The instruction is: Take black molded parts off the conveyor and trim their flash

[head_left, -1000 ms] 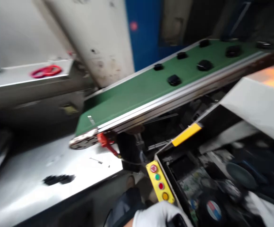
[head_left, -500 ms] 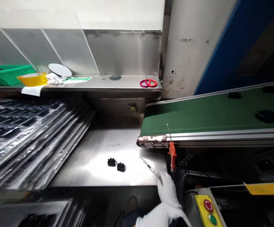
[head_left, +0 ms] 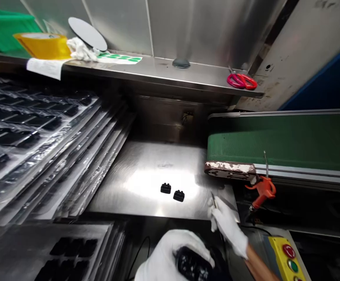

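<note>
My left hand (head_left: 170, 253), in a white glove, is at the bottom centre, its fingers curled round a dark, glossy black part (head_left: 192, 263) with pale specks. To its right, my white-gloved right hand (head_left: 227, 222) is at the front right corner of the steel table (head_left: 120, 195). It grips a slim metal scalpel (head_left: 213, 200), whose tip points up and away; the handle is mostly hidden by the fingers. Left of the right hand, a small black plastic piece (head_left: 178, 195) and a similar black piece (head_left: 165, 188) stand on the table.
Stacked trays of black parts (head_left: 20, 117) fill the left, with another stack (head_left: 73, 249) below. A green conveyor belt (head_left: 281, 140) runs right, an orange air gun (head_left: 263, 191) at its edge. Scissors (head_left: 242, 80) lie on the shelf (head_left: 158, 72). A button box (head_left: 287, 257) is bottom right.
My right hand has picked up the scalpel from the table. My left hand has come further into view with the black part. The view has shifted down and to the left.
</note>
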{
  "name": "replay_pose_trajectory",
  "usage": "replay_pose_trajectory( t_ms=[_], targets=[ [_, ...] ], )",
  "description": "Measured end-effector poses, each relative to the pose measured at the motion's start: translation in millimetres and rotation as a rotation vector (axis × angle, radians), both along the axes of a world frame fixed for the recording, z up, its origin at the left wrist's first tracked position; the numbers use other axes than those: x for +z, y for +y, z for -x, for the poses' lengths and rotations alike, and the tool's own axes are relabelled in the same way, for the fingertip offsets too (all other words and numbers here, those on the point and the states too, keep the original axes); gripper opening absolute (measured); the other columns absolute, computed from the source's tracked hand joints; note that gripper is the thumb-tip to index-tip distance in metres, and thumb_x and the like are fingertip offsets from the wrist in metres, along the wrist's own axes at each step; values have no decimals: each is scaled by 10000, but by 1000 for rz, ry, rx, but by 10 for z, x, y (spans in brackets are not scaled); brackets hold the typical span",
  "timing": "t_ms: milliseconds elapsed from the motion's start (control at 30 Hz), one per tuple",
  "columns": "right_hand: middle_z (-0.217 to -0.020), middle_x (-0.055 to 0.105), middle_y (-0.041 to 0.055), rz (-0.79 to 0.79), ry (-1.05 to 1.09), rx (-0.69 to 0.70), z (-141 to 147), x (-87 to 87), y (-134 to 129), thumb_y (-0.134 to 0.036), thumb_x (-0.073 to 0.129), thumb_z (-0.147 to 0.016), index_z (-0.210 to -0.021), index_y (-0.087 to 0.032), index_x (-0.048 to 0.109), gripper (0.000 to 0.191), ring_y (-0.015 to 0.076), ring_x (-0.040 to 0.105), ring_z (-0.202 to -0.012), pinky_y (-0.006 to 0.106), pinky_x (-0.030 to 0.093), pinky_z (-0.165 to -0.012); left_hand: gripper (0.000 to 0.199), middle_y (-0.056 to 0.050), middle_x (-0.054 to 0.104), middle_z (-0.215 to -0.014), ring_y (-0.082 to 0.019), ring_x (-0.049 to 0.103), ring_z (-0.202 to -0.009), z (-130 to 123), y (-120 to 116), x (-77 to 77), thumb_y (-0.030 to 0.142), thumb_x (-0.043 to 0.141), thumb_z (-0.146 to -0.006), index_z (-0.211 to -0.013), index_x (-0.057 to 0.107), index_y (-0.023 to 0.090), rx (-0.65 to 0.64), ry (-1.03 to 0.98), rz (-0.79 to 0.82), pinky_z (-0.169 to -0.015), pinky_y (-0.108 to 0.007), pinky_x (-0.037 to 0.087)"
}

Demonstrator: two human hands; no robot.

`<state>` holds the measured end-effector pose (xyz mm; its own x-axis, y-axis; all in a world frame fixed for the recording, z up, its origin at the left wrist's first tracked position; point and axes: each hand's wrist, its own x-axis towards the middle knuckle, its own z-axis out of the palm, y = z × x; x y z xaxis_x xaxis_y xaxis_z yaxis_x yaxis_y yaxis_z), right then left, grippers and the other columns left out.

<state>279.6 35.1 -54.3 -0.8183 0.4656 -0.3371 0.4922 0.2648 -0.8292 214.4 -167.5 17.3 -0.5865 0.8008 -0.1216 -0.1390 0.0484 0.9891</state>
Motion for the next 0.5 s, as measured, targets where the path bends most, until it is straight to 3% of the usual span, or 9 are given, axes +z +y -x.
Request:
replay_pose_trajectory(
  t_ms=[67, 100, 133, 233, 300, 367, 500],
  targets=[
    [-705, 586, -17, -21, 38, 84, -145, 431, -85, -284, 303, -963, -1194, -231, 516, 319, 139, 528, -462, 252, 434, -403, 399, -76, 737, -877, -253, 675, -771, 132, -42, -7, 268, 874, -534, -886, 689, 228, -16, 58, -125, -755, -343, 537],
    [-790, 638, 11, -145, 83, 161, -197, 652, -117, -337, 358, -961, -1256, -269, 505, 337, 173, 618, -631, 270, 501, -527, 428, -81, 734, -868, -263, 674, -798, 192, -48, 10, 275, 895, -497, -872, 696, 215, -23, 70, -154, -777, -354, 535],
    [-785, 657, 24, -300, 210, 267, -230, 856, -147, -393, 400, -938, -1268, -285, 514, 365, 194, 623, -640, 290, 506, -538, 437, -83, 731, -863, -268, 671, -822, 243, -48, 35, 281, 906, -481, -861, 705, 208, -25, 71, -160, -790, -360, 533],
    [-652, 652, 26, -803, 403, 532, -201, 1288, -251, -408, 473, -898, -1212, -267, 571, 358, 203, 564, -502, 302, 418, -429, 356, -59, 718, -840, -251, 665, -829, 323, -32, 134, 228, 895, -528, -843, 730, 222, -59, 31, -141, -806, -363, 529],
    [-580, 620, 19, -1071, 381, 641, -116, 1431, -333, -326, 502, -886, -1099, -214, 619, 267, 197, 520, -441, 311, 318, -370, 331, -36, 711, -815, -237, 659, -809, 331, -23, 182, 189, 885, -549, -840, 733, 238, -68, 2, -164, -794, -357, 529],
    [-535, 589, 18, -1224, 348, 712, -30, 1509, -409, -287, 524, -869, -930, -191, 644, 165, 193, 498, -422, 325, 259, -362, 299, -25, 700, -792, -224, 648, -789, 331, -15, 200, 185, 888, -543, -792, 729, 233, -98, -24, -162, -786, -349, 528],
    [-474, 543, 24, -1298, 311, 768, 23, 1569, -500, -349, 619, -797, -693, -202, 607, 180, 184, 451, -377, 345, 163, -350, 320, -13, 673, -766, -207, 630, -749, 338, 19, 210, 148, 911, -466, -704, 704, 202, -147, -86, -113, -762, -333, 533]
  ],
)
